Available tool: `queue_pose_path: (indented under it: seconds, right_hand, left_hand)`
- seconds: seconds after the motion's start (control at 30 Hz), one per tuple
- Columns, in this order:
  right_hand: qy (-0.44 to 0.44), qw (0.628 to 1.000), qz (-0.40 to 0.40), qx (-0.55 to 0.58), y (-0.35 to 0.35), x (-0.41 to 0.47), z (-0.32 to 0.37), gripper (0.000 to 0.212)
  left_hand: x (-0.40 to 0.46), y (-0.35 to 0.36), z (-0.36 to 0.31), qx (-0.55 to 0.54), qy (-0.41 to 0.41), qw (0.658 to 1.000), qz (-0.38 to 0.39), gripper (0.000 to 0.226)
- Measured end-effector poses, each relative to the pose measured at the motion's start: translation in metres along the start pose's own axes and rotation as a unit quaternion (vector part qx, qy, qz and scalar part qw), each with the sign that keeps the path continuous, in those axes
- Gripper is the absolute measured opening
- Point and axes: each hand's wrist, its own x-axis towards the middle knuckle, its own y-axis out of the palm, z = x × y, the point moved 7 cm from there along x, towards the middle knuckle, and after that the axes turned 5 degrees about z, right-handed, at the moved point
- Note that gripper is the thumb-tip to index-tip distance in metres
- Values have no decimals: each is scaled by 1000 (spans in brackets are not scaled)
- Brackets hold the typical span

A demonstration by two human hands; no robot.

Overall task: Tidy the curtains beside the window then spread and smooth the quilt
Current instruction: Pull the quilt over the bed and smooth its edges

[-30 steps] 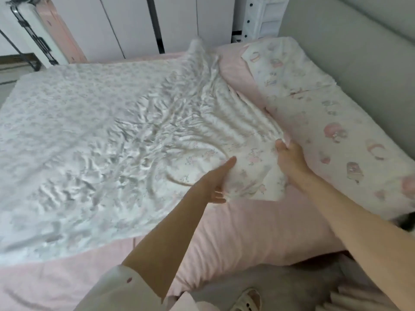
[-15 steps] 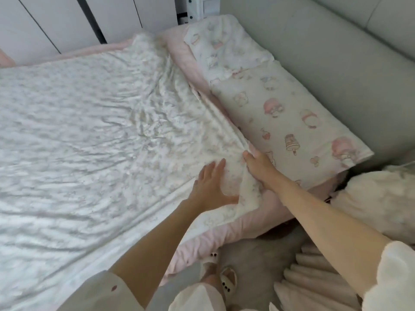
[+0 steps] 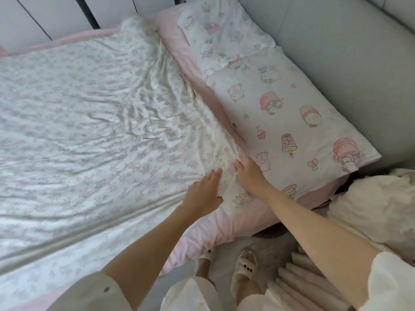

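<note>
A white quilt with a faint flower print lies spread over the pink bed, wrinkled near its middle and right side. Both hands are at its near right corner, which hangs a little over the mattress edge. My left hand rests on the quilt with fingers stretched and the thumb pinching the corner. My right hand pinches the quilt's top edge beside the pillow. No curtain by a window is in view.
Two cartoon-print pillows lie along the grey padded headboard. The pink sheet shows at the bed edge. My slippered feet stand on the floor. A fluffy white bundle and pleated pale fabric sit at the right.
The quilt's raised, rumpled corner has been pulled toward the pillow and laid flat. Both hands moved with it to the bed edge; the view shifted toward the headboard.
</note>
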Motion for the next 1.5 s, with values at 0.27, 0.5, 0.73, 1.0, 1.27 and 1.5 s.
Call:
queue_pose_path:
  seconds: [0.27,0.5,0.73,1.0,1.27,1.5]
  right_hand:
    - [-49,997,62,-22,-33,-18,-48,36]
    - [80,991,109,-13,-13,8,-168,17]
    - [204,963,93,-149,-44,0,-272,50]
    - [105,977,142,-121,30,22,-247,37]
    - [214,973,59,-64,40,52,-288,56]
    - [193,978,-17,74,25,35,-326,23]
  left_hand:
    - [-5,30,-49,63,-15,996,-61,72]
    - [22,161,-42,-16,-98,974,203,95]
    - [16,228,-55,-223,-146,927,264,53]
    - [38,198,12,-129,-203,967,85,50]
    - [76,189,6,-7,-99,994,35,45]
    - [128,193,-35,145,74,985,66,47]
